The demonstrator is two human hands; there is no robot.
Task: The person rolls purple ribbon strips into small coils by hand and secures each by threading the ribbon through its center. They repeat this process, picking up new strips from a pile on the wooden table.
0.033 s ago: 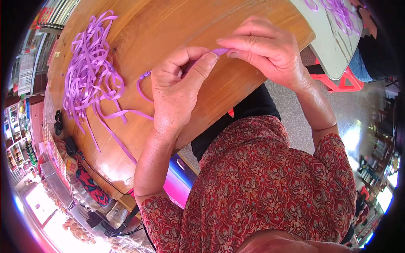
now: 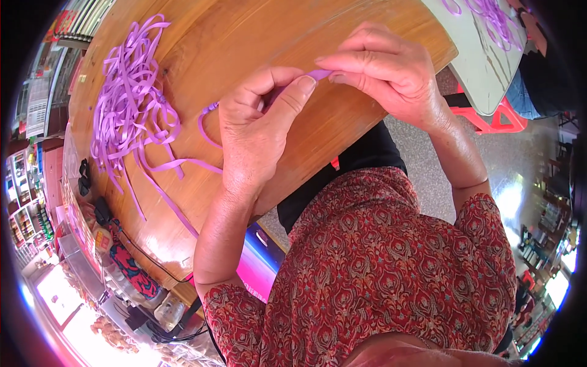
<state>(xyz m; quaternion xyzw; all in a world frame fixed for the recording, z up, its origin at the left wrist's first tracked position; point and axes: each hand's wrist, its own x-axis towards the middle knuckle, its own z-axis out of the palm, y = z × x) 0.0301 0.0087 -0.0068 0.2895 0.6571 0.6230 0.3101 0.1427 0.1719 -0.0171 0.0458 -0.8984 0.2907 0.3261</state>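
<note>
A short stretch of purple ribbon (image 2: 319, 74) spans the small gap between my hands, above the wooden table (image 2: 208, 55). My left hand (image 2: 257, 125) pinches one side of it between thumb and curled fingers. At the other side my right hand (image 2: 391, 76) grips it between thumb and fingertips. Beside my left wrist a loop of purple ribbon (image 2: 201, 127) with a wound or knotted end shows; whether it joins the held piece is hidden by the hand. To the left lies a tangled heap of purple ribbon (image 2: 125, 110), several strands trailing toward my left forearm.
A pale table (image 2: 483, 73) at the upper right bears more purple ribbon (image 2: 494, 23), with another person's arm (image 2: 533, 30) next to it. Beneath it stands a red plastic stool (image 2: 498, 119). Along the left table edge are a black cable (image 2: 147, 254) and a patterned red-and-blue item (image 2: 133, 269).
</note>
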